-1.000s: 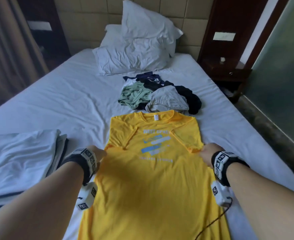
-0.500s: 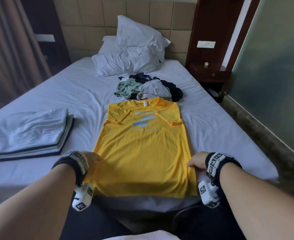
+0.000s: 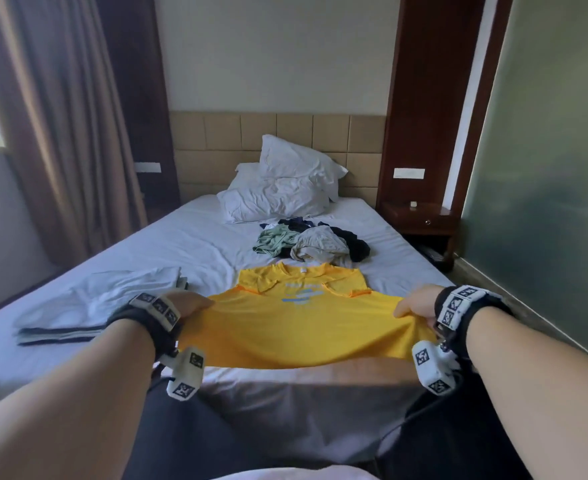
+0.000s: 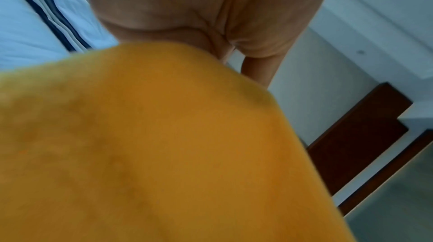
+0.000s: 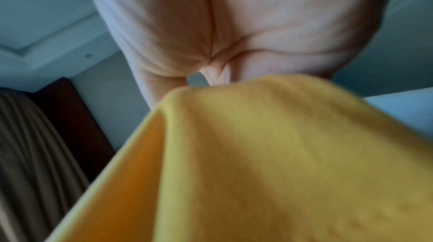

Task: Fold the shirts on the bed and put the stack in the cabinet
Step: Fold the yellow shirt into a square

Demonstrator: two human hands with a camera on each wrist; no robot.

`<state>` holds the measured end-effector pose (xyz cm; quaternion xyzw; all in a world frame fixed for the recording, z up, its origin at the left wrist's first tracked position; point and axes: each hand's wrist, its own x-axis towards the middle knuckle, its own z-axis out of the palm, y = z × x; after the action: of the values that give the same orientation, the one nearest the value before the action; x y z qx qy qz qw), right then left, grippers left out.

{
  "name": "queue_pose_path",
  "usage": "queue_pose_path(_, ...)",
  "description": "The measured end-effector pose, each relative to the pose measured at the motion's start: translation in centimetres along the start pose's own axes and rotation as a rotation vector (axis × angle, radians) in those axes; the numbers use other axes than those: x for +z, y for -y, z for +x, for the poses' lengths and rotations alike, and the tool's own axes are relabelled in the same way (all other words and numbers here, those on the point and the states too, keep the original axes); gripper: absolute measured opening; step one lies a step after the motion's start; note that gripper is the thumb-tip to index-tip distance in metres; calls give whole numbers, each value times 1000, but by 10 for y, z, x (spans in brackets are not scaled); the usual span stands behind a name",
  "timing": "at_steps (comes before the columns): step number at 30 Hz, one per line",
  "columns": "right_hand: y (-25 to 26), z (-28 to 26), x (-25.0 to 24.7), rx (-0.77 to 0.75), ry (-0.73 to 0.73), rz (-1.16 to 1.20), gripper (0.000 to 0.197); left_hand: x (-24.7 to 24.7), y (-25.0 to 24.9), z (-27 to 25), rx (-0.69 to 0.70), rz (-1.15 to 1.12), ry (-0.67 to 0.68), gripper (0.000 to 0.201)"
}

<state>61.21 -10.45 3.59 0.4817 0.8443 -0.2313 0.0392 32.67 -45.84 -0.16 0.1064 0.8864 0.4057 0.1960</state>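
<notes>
A yellow T-shirt (image 3: 299, 327) with a blue print lies lengthwise on the white bed (image 3: 188, 247), sleeves folded in, collar toward the pillows. Its lower half is lifted off the sheet. My left hand (image 3: 190, 303) grips the shirt's left bottom corner and my right hand (image 3: 414, 303) grips the right one. The wrist views show yellow cloth (image 4: 152, 144) (image 5: 269, 162) bunched under each palm; the fingertips are hidden. A stack of folded shirts (image 3: 98, 306) sits on the bed at my left. A pile of unfolded shirts (image 3: 311, 242), green, grey and dark, lies beyond the yellow collar.
Two white pillows (image 3: 282, 188) lean on the tan headboard. A dark wooden nightstand (image 3: 420, 220) stands right of the bed, before a green wall. Brown curtains (image 3: 60, 133) hang at the left. I stand at the foot of the bed.
Both hands slid from the shirt's middle down to its bottom hem, took hold of the corners and lifted them off the bed. My head has risen and pulled back.
</notes>
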Motion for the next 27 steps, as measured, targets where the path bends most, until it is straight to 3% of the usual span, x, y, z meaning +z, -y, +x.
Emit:
queue_pose_path(2, 1, -13, -13, -69, 15, -42, 56, -15, 19, 40, 22, -66, -4, 72)
queue_pose_path(4, -1, -27, -26, -76, 31, -56, 36, -25, 15, 21, -35, -135, 69, 84)
queue_pose_path(5, -3, -31, -33, -91, 40, -65, 26, -29, 13, 13, -75, -210, 98, 71)
queue_pose_path(6, -5, -33, -41, -108, 31, -54, 28, -32, 5, -7, -88, -228, 103, 52)
queue_pose_path(7, -8, -28, -49, -109, 6, -30, 41, -36, -5, -32, -81, -233, 128, 38)
queue_pose_path(9, -23, 9, -68, -162, -38, 130, 86, -44, -16, -59, -57, -215, 116, 35)
queue_pose_path(10, -24, 3, -75, -160, -28, 193, 92, -47, -21, -70, -59, -307, 135, 34)
queue_pose_path(15, -6, -60, -77, -219, -39, 477, 15, -41, -35, -85, 81, -615, 166, 33)
queue_pose_path(18, -11, -44, -63, -162, -21, 652, 30, -32, -31, -77, 49, -759, 175, 18)
queue_pose_path(22, -9, -23, -39, -86, -25, 910, 12, 0, -25, -57, -3, -971, 78, 8)
queue_pose_path(25, -12, 3, -13, -38, -4, 1077, 10, 32, -17, -27, -51, -1038, -49, 16)
queue_pose_path(27, -12, 19, 5, 29, 42, 1177, 19, 54, -5, -7, -122, -1043, -67, 19)
